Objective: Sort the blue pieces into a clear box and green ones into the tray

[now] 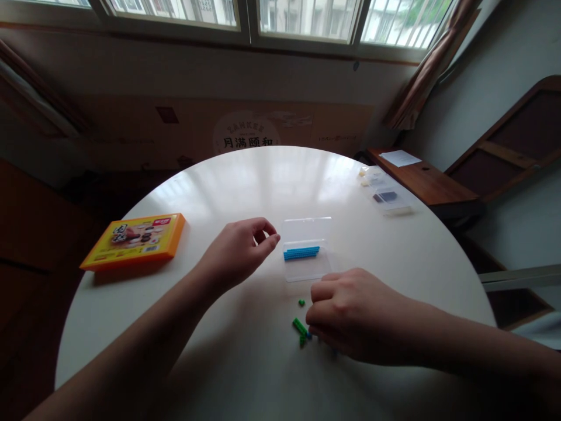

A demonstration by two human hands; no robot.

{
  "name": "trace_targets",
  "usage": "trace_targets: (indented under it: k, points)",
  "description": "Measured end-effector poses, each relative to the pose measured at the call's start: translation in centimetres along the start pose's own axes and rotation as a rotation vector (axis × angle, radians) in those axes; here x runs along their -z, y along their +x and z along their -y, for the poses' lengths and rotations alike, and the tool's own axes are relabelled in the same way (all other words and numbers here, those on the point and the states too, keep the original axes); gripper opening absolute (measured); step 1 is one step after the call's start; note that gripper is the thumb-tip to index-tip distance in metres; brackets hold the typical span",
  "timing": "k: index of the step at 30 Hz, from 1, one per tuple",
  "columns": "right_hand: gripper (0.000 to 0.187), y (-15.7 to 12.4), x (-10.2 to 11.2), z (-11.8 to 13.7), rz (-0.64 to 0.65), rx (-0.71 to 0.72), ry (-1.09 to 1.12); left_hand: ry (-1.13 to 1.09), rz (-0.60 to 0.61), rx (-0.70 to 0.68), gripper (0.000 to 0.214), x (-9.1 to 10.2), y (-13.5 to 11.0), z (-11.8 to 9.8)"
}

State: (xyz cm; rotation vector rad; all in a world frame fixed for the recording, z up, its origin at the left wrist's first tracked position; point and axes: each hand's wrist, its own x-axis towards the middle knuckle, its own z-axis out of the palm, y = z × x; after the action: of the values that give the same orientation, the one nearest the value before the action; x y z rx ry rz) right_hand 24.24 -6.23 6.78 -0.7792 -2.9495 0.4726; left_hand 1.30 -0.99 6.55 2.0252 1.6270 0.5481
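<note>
My left hand (239, 248) hovers over the round white table (245, 187), fingers curled with thumb and forefinger pinched together; whether anything is between them I cannot see. Just right of it lies a clear plastic tray (307, 228) holding a row of blue bricks (301, 252). My right hand (346, 313) rests on the table nearer to me, fingers curled down over a small green brick piece (300, 326) with a bit of blue at its end. A single loose green brick (301, 302) lies just above it.
An orange box (135, 240) lies at the table's left. Clear packets of small parts (385, 196) sit at the far right edge. Beyond are a wooden desk with a sheet of paper (400, 158), a curtain and windows.
</note>
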Motion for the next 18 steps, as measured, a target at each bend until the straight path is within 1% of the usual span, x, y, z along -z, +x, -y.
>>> trace_targets:
  k: [2,6,9,12,14,18]
  points:
    - [0.019,-0.2,0.3,-0.4,0.018,-0.002,-0.023,-0.021,-0.046,-0.001,0.029,0.1,-0.1,-0.1]
    - [0.023,-1.2,1.9,-1.8,0.073,0.000,-0.017,-0.046,-0.124,-0.004,0.026,0.4,-0.1,-0.3]
    - [0.020,-1.8,2.8,-2.4,0.159,0.064,0.071,-0.033,-0.209,-0.017,0.027,0.5,0.0,-0.3]
    - [0.015,-2.1,2.9,-2.4,0.224,0.128,0.124,-0.014,-0.273,-0.028,0.027,0.6,0.1,-0.2]
    - [0.014,-2.1,2.8,-2.3,0.232,0.128,0.116,-0.008,-0.285,-0.025,0.027,0.5,0.2,-0.2]
    - [0.019,-2.0,2.6,-2.5,0.189,0.090,0.064,-0.006,-0.283,-0.018,0.028,0.3,0.3,0.0]
